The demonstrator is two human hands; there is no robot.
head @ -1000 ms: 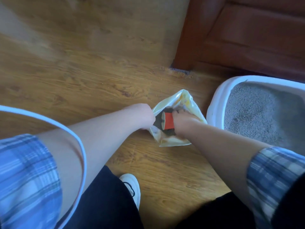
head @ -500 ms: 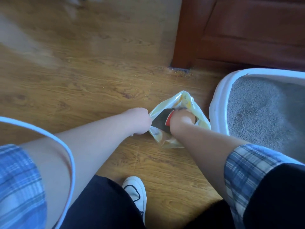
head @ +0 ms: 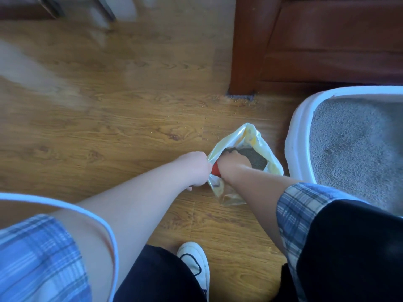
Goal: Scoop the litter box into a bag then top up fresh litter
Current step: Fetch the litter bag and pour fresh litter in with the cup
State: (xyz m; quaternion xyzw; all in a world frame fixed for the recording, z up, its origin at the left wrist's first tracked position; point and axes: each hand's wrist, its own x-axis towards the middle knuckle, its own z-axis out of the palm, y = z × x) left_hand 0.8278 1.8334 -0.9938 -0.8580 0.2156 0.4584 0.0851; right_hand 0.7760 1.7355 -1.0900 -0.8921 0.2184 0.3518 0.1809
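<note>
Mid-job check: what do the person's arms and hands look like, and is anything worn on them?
Both forearms are bare. The left hand and right hand wear no gloves, and no watch or ring shows. The left sleeve and right sleeve are short, in a blue, white and grey plaid. A thin white cord curves across the left upper arm.

yellow bag, grey litter, plaid sleeves

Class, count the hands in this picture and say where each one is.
2. The left hand grips the yellow bag at its rim; the right hand is inside the bag's mouth, holding a red-handled scoop.
</note>
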